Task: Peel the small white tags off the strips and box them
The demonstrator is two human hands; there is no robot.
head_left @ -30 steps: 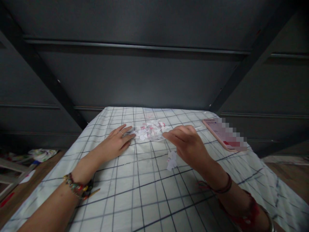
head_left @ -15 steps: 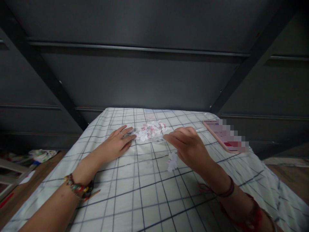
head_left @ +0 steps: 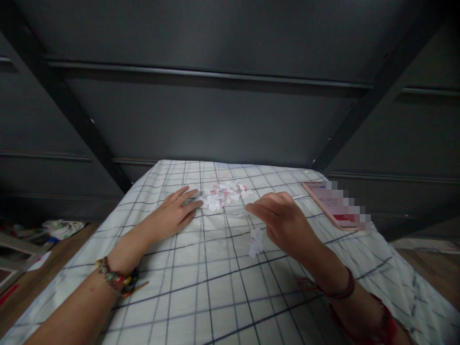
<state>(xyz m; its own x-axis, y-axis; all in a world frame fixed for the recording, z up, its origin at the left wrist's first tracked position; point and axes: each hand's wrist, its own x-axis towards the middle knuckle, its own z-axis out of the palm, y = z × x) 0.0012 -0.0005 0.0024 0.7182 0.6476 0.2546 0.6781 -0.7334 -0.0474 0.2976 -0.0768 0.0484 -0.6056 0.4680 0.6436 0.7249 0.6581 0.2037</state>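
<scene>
A heap of torn white and pinkish paper scraps (head_left: 224, 194) lies on the checked cloth. My left hand (head_left: 175, 211) rests flat at its left side, fingers spread, fingertips at the edge of the scraps. To the right, my right hand (head_left: 282, 218) is closed around what looks like a clear plastic spoon (head_left: 235, 213). Its see-through end sits low over the cloth just in front of the heap, and a pale handle tip shows beyond the knuckles. A smaller cluster of paper scraps (head_left: 256, 242) lies nearer to me, beside my right hand.
A phone in a pink case (head_left: 334, 208), partly blurred out, lies on the right of the white checked cloth (head_left: 187, 287). Dark panels (head_left: 215, 120) stand behind the table. Down on the left floor are a crumpled bag (head_left: 64, 229) and a pale frame (head_left: 16, 249).
The spoon's end has drawn slightly back from the heap towards me, and no scraps show clearly on it now. My right hand shifted a little right; my left hand stayed put.
</scene>
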